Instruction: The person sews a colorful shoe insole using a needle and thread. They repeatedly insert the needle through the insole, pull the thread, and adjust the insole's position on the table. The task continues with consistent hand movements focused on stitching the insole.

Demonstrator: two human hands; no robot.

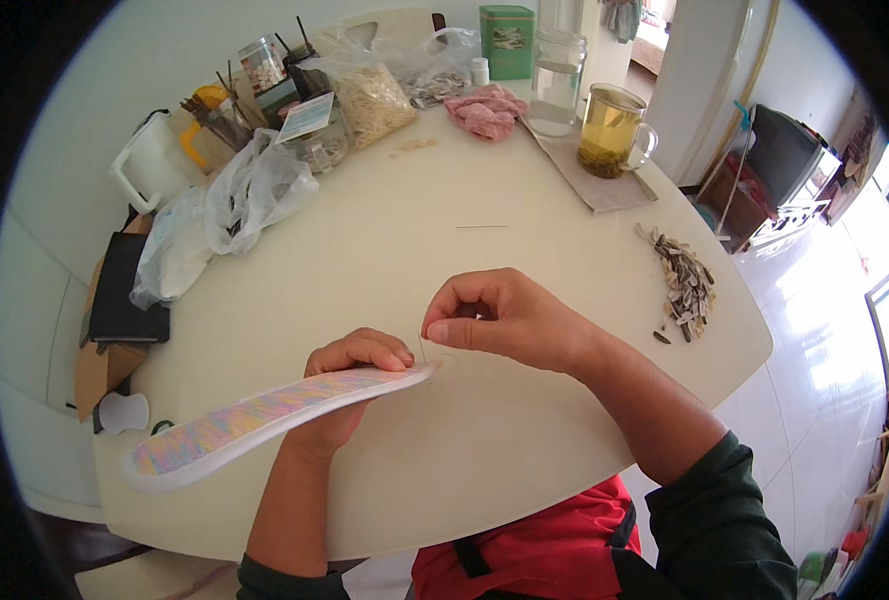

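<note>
My left hand (358, 360) grips a shoe insole (264, 412) near its right end, with the thumb hidden underneath. The insole has a pastel multicoloured top and a white border, and it slants down to the left. Above and to the right of that end, the thumb and forefinger of my right hand (482, 322) are pinched together. A thin needle or thread (422, 349) runs from these fingertips toward the insole's tip; it is too fine to tell which. Farther off, a needle-like thin rod (482, 226) lies flat on the cream table (384, 262).
Sunflower seeds and shells (688, 289) lie at the right edge. A glass mug of tea (611, 135) and a glass jar (557, 90) stand at the back right, beside a pink cloth (488, 112). Plastic bags (257, 191), a white jug (155, 161) and a black box (129, 289) line the left side.
</note>
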